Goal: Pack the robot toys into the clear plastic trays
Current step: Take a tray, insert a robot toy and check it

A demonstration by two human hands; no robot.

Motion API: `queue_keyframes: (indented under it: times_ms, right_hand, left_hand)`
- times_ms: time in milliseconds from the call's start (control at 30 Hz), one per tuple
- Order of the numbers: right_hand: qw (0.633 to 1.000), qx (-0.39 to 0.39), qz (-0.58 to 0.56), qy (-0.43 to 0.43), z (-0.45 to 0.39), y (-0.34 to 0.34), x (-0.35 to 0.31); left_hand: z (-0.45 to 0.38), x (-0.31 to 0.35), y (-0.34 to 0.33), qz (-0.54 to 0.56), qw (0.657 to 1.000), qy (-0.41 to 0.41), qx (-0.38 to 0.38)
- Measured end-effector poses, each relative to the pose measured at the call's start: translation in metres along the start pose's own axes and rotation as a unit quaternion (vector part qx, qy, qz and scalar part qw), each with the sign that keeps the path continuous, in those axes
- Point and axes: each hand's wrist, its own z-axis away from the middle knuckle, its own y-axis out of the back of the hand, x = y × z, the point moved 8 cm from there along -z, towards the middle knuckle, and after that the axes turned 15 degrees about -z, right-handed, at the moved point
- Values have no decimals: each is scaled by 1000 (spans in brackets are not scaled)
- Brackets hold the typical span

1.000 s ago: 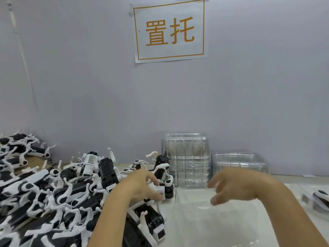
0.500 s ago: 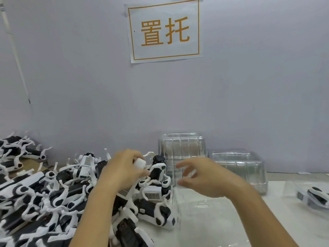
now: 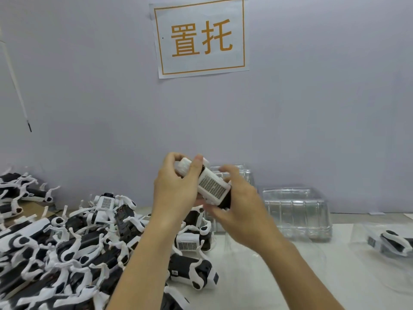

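Note:
A black and white robot toy [image 3: 210, 185] with a grilled panel is held up in front of me above the table. My left hand [image 3: 176, 189] grips its upper end, thumb over the top. My right hand [image 3: 237, 202] holds its lower end from the right. A big pile of robot toys [image 3: 67, 247] covers the left of the table. A clear plastic tray [image 3: 250, 260] lies flat below my hands. One toy [image 3: 393, 245] lies packed in a clear tray at the right edge.
Two stacks of clear trays [image 3: 297, 211] stand against the grey wall, the taller one partly hidden behind my hands. A paper sign [image 3: 201, 39] with orange characters hangs above. A white cord [image 3: 15, 86] runs down the wall at left.
My left hand picked one toy out of the pile and lifted it. My right hand came in from the right and took hold of its lower end.

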Motion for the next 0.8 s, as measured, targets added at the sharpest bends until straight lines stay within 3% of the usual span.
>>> queue_keyframes:
  times_ms: [167, 533, 667, 800]
  right_hand:
    - [997, 19, -76, -11, -4, 44, 9]
    - [952, 83, -240, -170, 4, 78, 54]
    - [959, 43, -180, -215, 7, 74, 59]
    - [985, -8, 0, -174, 3, 66, 49]
  left_hand:
    - [4, -3, -18, -3, 997, 2, -80]
    - [18, -11, -58, 3, 969, -65, -239]
    - [12, -16, -53, -40, 978, -78, -191]
    - [5, -31, -46, -33, 993, -19, -112]
